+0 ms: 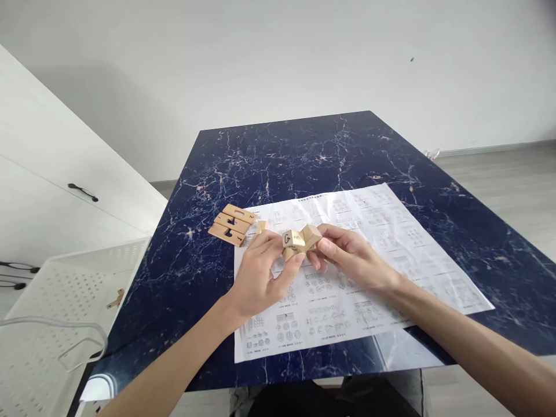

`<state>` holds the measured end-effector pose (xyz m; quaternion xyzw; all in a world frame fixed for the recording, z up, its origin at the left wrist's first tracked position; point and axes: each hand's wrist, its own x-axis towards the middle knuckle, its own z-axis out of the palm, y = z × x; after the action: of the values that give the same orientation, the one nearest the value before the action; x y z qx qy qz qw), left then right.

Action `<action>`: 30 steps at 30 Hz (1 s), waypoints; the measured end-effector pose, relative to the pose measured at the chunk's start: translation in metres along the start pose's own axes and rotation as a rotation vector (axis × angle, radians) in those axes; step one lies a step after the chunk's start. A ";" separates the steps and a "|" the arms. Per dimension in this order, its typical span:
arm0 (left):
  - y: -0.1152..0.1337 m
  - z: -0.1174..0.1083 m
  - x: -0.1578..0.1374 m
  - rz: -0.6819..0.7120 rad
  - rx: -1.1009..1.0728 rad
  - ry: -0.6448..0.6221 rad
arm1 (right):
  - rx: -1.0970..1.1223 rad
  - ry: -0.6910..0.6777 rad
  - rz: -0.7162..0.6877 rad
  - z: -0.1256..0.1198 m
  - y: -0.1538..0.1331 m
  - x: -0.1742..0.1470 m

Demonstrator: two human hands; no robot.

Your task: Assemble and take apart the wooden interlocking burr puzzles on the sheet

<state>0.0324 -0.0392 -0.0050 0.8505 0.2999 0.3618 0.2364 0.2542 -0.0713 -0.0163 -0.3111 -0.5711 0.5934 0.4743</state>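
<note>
From my remote feed, one head view: both bare hands meet over the near part of a dark blue marbled table [269, 159], working on a small wooden assembly. Left hand [259, 275] is partly curled, thumb on the near side and fingers on the far side, pinching a wooden block [292, 238] with a black "G" on its face. Right hand [354, 256] is also half closed, thumb and fingers gripping an angled wooden block [311, 234] that sits against the lettered one. Fingers cover much of both, so I can't tell whether they're interlocked or merely touching. The blocks sit between the two hands, above a large white printed sheet [417, 249] covered in rows of small diagrams, somewhat creased, lying aslant on the table. Past the left hand, three slotted wooden pieces [233, 225] lie side by side, marked 2, 1 and 3, partly on the sheet's left edge. Another wooden piece [261, 226] shows just beyond the left fingers, mostly hidden. Off the table's left side I get a white perforated bin [82, 269], a small wooden piece [115, 298] at it, a pale cable [56, 322] and a white cabinet [104, 165] with black handles.
</note>
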 end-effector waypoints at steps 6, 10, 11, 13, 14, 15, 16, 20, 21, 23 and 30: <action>0.007 0.002 0.001 -0.030 -0.056 -0.002 | -0.035 0.053 -0.067 0.009 0.003 0.000; 0.013 0.004 0.002 -0.148 -0.120 -0.034 | -0.144 0.086 -0.094 0.013 0.008 0.000; 0.013 0.004 0.001 -0.179 -0.135 -0.041 | -0.199 0.107 -0.089 0.013 0.009 -0.001; 0.012 0.005 0.001 -0.239 -0.159 -0.050 | -0.334 0.171 -0.085 0.012 0.011 -0.002; 0.012 0.005 0.000 -0.261 -0.169 -0.053 | -0.409 0.208 -0.092 0.012 0.012 -0.003; 0.011 0.006 0.000 -0.276 -0.179 -0.054 | -0.486 0.246 -0.110 0.012 0.013 -0.004; 0.011 0.006 0.000 -0.284 -0.191 -0.057 | -0.560 0.282 -0.136 0.012 0.013 -0.005; 0.012 0.006 -0.001 -0.297 -0.229 -0.071 | -0.784 0.361 -0.223 0.013 0.014 -0.006; 0.013 0.006 -0.001 -0.300 -0.223 -0.071 | -0.825 0.367 -0.230 0.014 0.014 -0.005; 0.012 0.005 -0.001 -0.301 -0.183 -0.048 | -0.884 0.388 -0.225 0.014 0.013 -0.004; -0.003 -0.004 0.006 -0.005 0.184 0.203 | -0.962 0.470 -0.074 0.012 0.015 -0.002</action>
<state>0.0313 -0.0321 -0.0020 0.8267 0.3564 0.4165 0.1267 0.2409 -0.0763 -0.0290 -0.5976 -0.6674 0.1617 0.4139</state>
